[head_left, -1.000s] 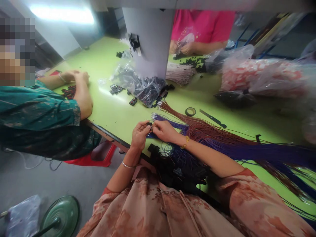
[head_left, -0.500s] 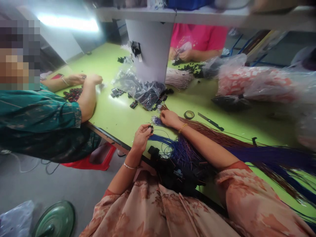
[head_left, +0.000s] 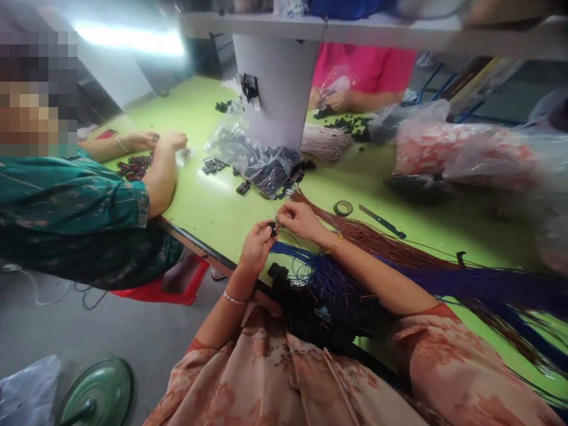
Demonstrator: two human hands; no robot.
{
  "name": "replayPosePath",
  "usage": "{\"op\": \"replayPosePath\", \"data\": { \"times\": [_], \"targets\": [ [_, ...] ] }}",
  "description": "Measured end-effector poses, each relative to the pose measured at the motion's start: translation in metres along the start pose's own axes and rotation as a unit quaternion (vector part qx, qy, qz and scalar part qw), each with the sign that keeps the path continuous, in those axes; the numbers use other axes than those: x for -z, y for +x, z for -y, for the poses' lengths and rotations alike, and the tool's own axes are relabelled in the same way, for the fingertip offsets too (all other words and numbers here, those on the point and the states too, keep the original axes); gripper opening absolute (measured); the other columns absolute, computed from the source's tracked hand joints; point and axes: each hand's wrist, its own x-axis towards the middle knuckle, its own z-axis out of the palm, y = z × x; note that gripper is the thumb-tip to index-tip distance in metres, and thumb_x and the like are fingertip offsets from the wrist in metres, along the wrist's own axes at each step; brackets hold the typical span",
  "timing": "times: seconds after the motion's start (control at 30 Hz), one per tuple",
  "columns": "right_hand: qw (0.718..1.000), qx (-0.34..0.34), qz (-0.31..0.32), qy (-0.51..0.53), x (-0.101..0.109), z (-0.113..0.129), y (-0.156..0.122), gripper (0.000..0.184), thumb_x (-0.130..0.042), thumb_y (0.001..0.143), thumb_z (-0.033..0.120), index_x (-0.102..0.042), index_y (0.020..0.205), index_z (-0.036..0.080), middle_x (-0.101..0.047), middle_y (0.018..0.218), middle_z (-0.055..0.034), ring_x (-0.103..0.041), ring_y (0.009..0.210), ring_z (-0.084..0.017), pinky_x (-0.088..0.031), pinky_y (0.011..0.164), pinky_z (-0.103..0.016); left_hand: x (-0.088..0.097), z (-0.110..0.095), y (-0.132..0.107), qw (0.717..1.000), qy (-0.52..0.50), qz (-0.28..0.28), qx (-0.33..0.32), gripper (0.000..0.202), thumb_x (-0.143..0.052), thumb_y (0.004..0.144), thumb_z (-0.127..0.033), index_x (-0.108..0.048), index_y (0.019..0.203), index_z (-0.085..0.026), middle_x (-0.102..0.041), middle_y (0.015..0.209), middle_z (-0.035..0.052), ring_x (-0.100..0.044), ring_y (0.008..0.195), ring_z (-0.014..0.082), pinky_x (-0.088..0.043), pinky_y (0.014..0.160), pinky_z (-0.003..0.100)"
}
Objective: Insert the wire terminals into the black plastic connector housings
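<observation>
My left hand [head_left: 257,245] is closed in a pinch around a small black plastic connector housing [head_left: 272,229], held above the table's near edge. Close beside it, the fingertips of my right hand [head_left: 302,221] are pinched together on thin wire, with silvery metal tips showing at the fingers. Whether a tip sits inside the housing is too small to tell. Under my right forearm lie blue wires [head_left: 326,272], and brown wires [head_left: 377,236] stretch away to the right. A heap of black connector parts [head_left: 319,313] lies right in front of my body.
On the green table [head_left: 213,219] are a roll of tape [head_left: 343,208], a knife-like blade [head_left: 382,221] and a plastic bag of black parts [head_left: 270,168]. Bags of orange-white pieces [head_left: 461,151] lie at right. A white post [head_left: 277,89] rises mid-table. Two co-workers sit left and opposite.
My right hand has moved left from the wire bundle ends to the connector housing in my left hand, carrying wire. My left hand has stayed nearly in place.
</observation>
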Motion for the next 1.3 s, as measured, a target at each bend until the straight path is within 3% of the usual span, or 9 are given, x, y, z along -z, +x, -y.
{"op": "replayPosePath", "data": {
  "times": [0.2,0.47,0.77,1.03,1.3],
  "targets": [
    [1.000,-0.009,0.004,0.010,-0.003,-0.002,-0.019,0.019,-0.053,0.079,0.029,-0.058,0.066,0.015,-0.045,0.056,0.0048,-0.035,0.054,-0.008,-0.025,0.054,-0.023,-0.002,-0.001,-0.001,1.000,-0.013,0.000,0.011,0.023,-0.074,0.072,-0.018,-0.064,0.093,-0.015,-0.066,0.087,0.0027,-0.061,0.076,0.0086,-0.048,0.070,0.021],
    [0.998,-0.003,0.039,-0.048,-0.002,-0.002,-0.025,0.025,-0.051,0.082,0.032,-0.050,0.061,0.017,-0.044,0.056,0.0045,-0.034,0.055,-0.009,-0.022,0.054,-0.024,-0.001,-0.001,-0.002,1.000,-0.005,0.011,0.010,0.024,-0.074,0.073,-0.020,-0.063,0.094,-0.017,-0.066,0.084,0.0022,-0.061,0.076,0.0100,-0.048,0.072,0.023],
    [0.997,0.006,0.049,-0.052,0.000,0.000,-0.026,0.026,-0.050,0.082,0.031,-0.048,0.060,0.018,-0.044,0.056,0.0044,-0.036,0.055,-0.009,-0.022,0.054,-0.024,-0.002,-0.003,-0.003,1.000,0.002,0.019,0.002,0.026,-0.076,0.070,-0.020,-0.065,0.094,-0.017,-0.067,0.084,0.0022,-0.062,0.077,0.0100,-0.049,0.071,0.022],
    [0.998,-0.003,0.058,-0.016,-0.007,-0.007,-0.023,0.023,-0.049,0.079,0.029,-0.045,0.059,0.018,-0.043,0.056,0.0045,-0.036,0.055,-0.009,-0.024,0.054,-0.023,0.002,0.002,-0.002,0.998,0.067,-0.009,-0.011,0.038,-0.085,0.059,-0.021,-0.064,0.090,-0.016,-0.067,0.078,-0.0002,-0.059,0.064,0.0067,-0.046,0.062,0.020],
    [0.996,0.031,0.063,-0.056,-0.003,-0.002,-0.026,0.023,-0.047,0.081,0.025,-0.044,0.060,0.018,-0.043,0.056,0.0044,-0.034,0.054,-0.009,-0.023,0.055,-0.024,-0.005,0.004,0.002,0.998,0.049,-0.030,-0.011,0.036,-0.084,0.058,-0.021,-0.064,0.087,-0.015,-0.067,0.077,0.0001,-0.060,0.065,0.0074,-0.047,0.063,0.021]
  ]
}}
